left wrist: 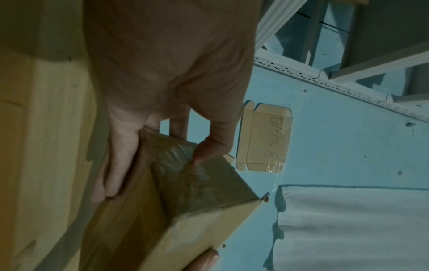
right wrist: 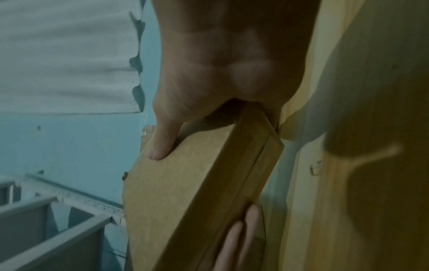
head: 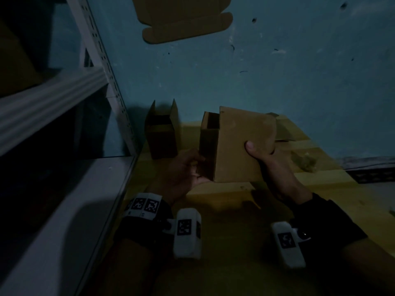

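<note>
A small brown cardboard box (head: 239,144) is held above the wooden table (head: 224,197) between both hands, its open end turned away from me toward the wall. My left hand (head: 188,169) grips its left side, thumb on the taped face (left wrist: 204,176) and fingers (left wrist: 116,165) under the side panel. My right hand (head: 263,154) grips the right edge, thumb (right wrist: 162,144) flat on the broad face, with the other fingers hidden behind the box (right wrist: 185,201).
A second open cardboard box (head: 162,133) stands upright on the table by the blue wall. A flattened box blank (head: 183,18) is taped to the wall above. A white metal shelf rack (head: 53,99) stands at the left. Flat cardboard (head: 286,129) lies at the right.
</note>
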{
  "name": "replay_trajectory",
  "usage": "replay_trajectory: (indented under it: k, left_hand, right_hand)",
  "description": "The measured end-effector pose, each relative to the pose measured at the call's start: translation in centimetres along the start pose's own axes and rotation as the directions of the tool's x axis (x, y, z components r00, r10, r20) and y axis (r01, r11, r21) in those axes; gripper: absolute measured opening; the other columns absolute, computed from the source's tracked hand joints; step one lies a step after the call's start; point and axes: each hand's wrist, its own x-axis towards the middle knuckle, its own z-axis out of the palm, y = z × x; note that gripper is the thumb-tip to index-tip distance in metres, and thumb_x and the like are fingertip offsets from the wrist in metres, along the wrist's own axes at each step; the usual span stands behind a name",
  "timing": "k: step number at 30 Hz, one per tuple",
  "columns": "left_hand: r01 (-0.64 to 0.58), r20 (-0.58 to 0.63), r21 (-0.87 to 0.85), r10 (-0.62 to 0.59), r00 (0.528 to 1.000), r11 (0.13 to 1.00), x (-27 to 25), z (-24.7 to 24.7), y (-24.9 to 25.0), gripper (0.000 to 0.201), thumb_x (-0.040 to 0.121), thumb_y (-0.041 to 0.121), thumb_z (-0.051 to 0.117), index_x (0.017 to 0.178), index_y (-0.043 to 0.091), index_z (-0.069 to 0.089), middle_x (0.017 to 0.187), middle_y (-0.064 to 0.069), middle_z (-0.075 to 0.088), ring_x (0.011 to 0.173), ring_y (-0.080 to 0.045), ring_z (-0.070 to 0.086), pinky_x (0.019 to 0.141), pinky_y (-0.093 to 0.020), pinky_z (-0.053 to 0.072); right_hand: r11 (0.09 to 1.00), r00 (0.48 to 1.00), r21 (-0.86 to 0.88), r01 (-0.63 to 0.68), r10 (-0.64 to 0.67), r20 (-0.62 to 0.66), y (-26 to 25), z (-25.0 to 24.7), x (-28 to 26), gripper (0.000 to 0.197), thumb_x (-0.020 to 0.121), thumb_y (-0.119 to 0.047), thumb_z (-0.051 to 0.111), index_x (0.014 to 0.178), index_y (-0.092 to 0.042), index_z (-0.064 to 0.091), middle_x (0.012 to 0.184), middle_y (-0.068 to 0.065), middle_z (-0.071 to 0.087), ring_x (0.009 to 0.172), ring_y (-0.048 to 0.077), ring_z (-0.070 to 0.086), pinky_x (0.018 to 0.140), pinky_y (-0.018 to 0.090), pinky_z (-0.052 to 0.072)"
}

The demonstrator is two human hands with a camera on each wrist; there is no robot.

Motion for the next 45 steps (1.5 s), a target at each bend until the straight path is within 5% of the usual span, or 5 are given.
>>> replay_trajectory:
  k: [13, 18, 25, 31, 45]
  left_hand:
    - [-0.041, -0.147, 0.176, 0.067, 0.987, 0.984, 0.2, 0.3, -0.9, 0.024, 0.09, -0.005, 0.034, 0.105, 0.003, 0.05, 0.127, -0.017, 0.06, 0.12, -0.036, 0.054, 0.083, -0.042, 0.053]
    - [-0.101, -0.127, 0.292, 0.143, 0.982, 0.951, -0.3, 1.2, 0.4, 0.046, 0.089, 0.037, 0.057, 0.124, 0.007, 0.058, 0.117, -0.015, 0.068, 0.103, -0.033, 0.068, 0.08, -0.043, 0.059]
    - [-0.151, -0.071, 0.385, 0.192, 0.979, 0.911, 0.1, 1.0, 0.3, 0.045, 0.075, 0.034, 0.068, 0.115, 0.013, 0.061, 0.119, -0.021, 0.065, 0.087, -0.033, 0.074, 0.073, -0.034, 0.062]
    - [-0.425, 0.011, 0.54, 0.498, 0.867, 0.726, -0.7, 1.2, 0.6, 0.023, 0.082, 0.022, 0.071, 0.104, 0.021, 0.072, 0.089, 0.006, 0.076, 0.079, -0.007, 0.071, 0.064, -0.016, 0.053]
    - [-0.622, 0.179, 0.467, 0.621, 0.763, 0.629, -1.6, 1.5, 0.9, 0.053, 0.052, 0.007, 0.082, 0.103, 0.015, 0.072, 0.09, 0.01, 0.076, 0.092, -0.009, 0.072, 0.075, -0.02, 0.056]
  right_hand:
    - [0.999, 0.999, -0.025, 0.039, -0.039, -0.012, -0.2, 0.1, 0.3, 0.055, 0.081, -0.03, 0.072, 0.132, -0.017, 0.058, 0.122, -0.001, 0.073, 0.112, 0.018, 0.07, 0.091, 0.037, 0.059]
    - [1.0, 1.0, 0.02, -0.002, 0.002, -0.015, -0.7, -0.2, 0.6, 0.051, 0.087, -0.031, 0.069, 0.135, -0.015, 0.057, 0.123, 0.001, 0.072, 0.114, 0.019, 0.069, 0.091, 0.036, 0.059]
    - [0.987, 0.988, 0.057, -0.152, 0.151, 0.027, -1.4, -0.7, 0.6, 0.032, 0.1, -0.038, 0.054, 0.126, -0.019, 0.059, 0.11, 0.001, 0.077, 0.1, 0.017, 0.074, 0.072, 0.026, 0.06]
    - [0.978, 0.985, 0.124, -0.169, 0.162, 0.066, -1.5, -1.2, 0.7, 0.041, 0.099, -0.048, 0.047, 0.128, -0.021, 0.056, 0.102, 0.001, 0.078, 0.096, 0.021, 0.075, 0.072, 0.033, 0.061]
    - [0.942, 0.989, 0.321, -0.101, 0.13, -0.073, -0.8, -1.7, 0.8, 0.059, 0.101, -0.05, 0.042, 0.149, -0.016, 0.046, 0.144, 0.016, 0.057, 0.129, 0.036, 0.058, 0.087, 0.044, 0.059]
